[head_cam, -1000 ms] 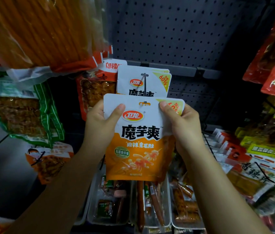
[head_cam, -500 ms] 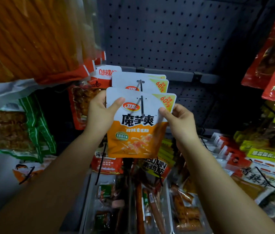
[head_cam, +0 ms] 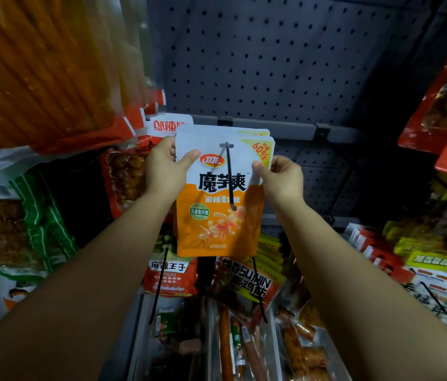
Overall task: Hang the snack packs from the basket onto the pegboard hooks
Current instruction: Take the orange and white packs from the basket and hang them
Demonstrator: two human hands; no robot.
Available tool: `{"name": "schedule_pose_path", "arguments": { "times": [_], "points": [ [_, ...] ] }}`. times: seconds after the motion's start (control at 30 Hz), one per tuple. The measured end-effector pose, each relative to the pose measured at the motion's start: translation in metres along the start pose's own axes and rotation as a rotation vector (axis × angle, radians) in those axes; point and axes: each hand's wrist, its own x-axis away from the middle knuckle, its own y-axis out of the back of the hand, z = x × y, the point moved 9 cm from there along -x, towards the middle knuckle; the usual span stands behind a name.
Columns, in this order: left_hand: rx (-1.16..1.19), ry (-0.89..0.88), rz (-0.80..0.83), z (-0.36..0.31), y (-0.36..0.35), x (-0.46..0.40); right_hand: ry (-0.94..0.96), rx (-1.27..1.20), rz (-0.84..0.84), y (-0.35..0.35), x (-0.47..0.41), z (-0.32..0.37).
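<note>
An orange-and-white snack pack [head_cam: 218,224] hangs on a black hook [head_cam: 230,177] that passes through the hole near its top edge. My left hand [head_cam: 166,169] grips the pack's upper left side, thumb on the front. My right hand [head_cam: 281,178] pinches its upper right edge. At least one matching pack [head_cam: 255,133] sits just behind it on the same hook. The grey pegboard [head_cam: 285,56] rises behind. No basket is in view.
Large orange and green snack bags [head_cam: 24,64] hang close on the left. Red and yellow packs [head_cam: 442,100] crowd the right side. Below hang red packs [head_cam: 171,276] on other hooks, and clear trays of sausage snacks [head_cam: 244,347] lie underneath.
Both hands pushed the pack up and back along the hook. The hook's rod now lies across the pack's front, and the pack sits against those behind it.
</note>
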Motion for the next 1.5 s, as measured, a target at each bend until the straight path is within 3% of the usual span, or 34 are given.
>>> {"name": "schedule_pose_path", "arguments": {
  "times": [0.2, 0.33, 0.5, 0.6, 0.87, 1.17, 1.5],
  "points": [
    [-0.087, -0.001, -0.074, 0.004, 0.001, -0.008, 0.103, 0.124, -0.088, -0.001, -0.001, 0.008],
    [0.026, 0.014, -0.071, 0.019, -0.001, 0.006, 0.108, 0.103, -0.094, 0.0, 0.006, -0.008],
    [0.08, 0.096, 0.134, 0.059, -0.022, 0.042, -0.006, -0.038, 0.128, -0.02, 0.029, -0.048],
    [0.045, 0.124, 0.178, 0.072, -0.028, 0.052, -0.058, -0.048, 0.229, -0.031, 0.037, -0.064],
    [-0.003, 0.109, 0.114, 0.076, -0.03, 0.045, -0.066, -0.024, 0.168, -0.038, 0.032, -0.07],
    [0.028, 0.202, 0.281, 0.112, -0.037, 0.109, -0.133, -0.076, 0.337, -0.049, 0.085, -0.124],
    [-0.085, 0.356, 0.165, 0.142, -0.011, 0.14, -0.214, 0.011, 0.261, -0.021, 0.09, -0.145]
  ]
}}
